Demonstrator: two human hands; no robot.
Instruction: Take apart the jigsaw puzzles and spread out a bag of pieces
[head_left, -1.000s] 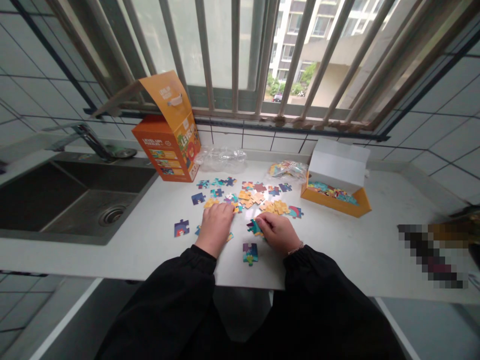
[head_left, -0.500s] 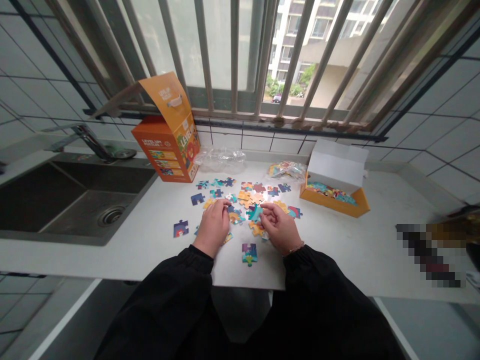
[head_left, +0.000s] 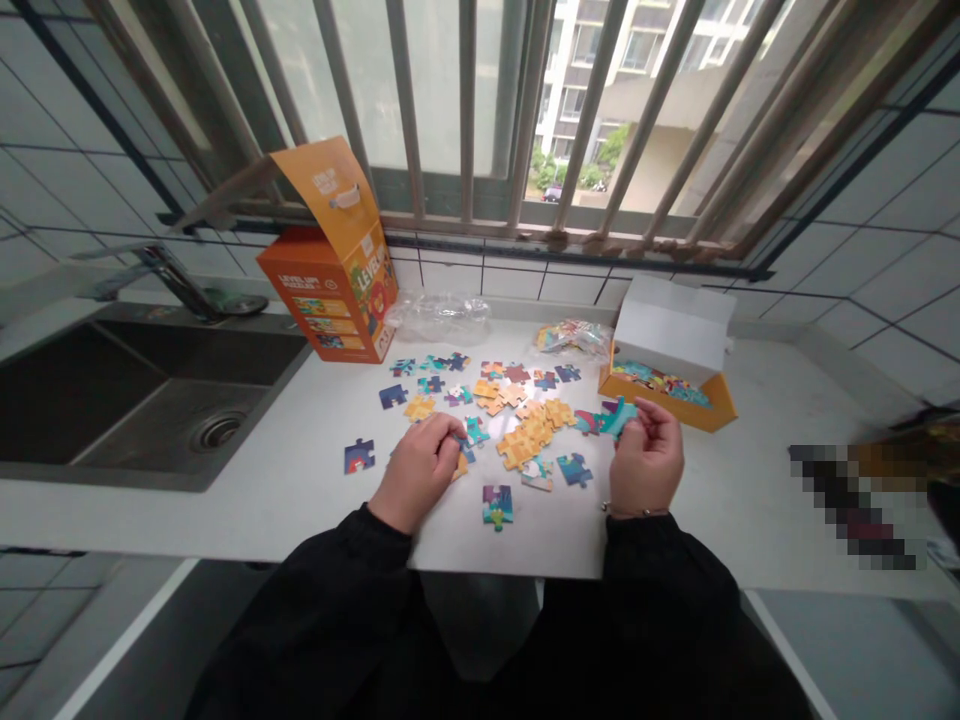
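My right hand (head_left: 649, 458) is closed, pinching a teal puzzle piece (head_left: 621, 418) between thumb and fingers, just above the counter. A pink and teal piece (head_left: 588, 422) lies beside it. My left hand (head_left: 421, 468) rests on the counter with its fingers curled together. Orange and blue pieces (head_left: 463, 462) show at its fingertips; whether they are gripped is hidden. Between the hands are yellow pieces (head_left: 527, 437), a white and teal piece (head_left: 537, 472) and a blue piece (head_left: 575, 470). Closer to me lies a purple and green pair of joined pieces (head_left: 497, 507).
A tall orange puzzle box (head_left: 330, 295) stands open at back left, beside the sink (head_left: 259, 430). Clear plastic wrap (head_left: 442, 318) and a bag of pieces (head_left: 571, 339) lie near the wall. At right sits an open yellow box (head_left: 667, 402) holding pieces.
My right hand has moved right with the teal piece, away from the pile, uncovering the blue piece. My left hand has shifted slightly toward me and left.
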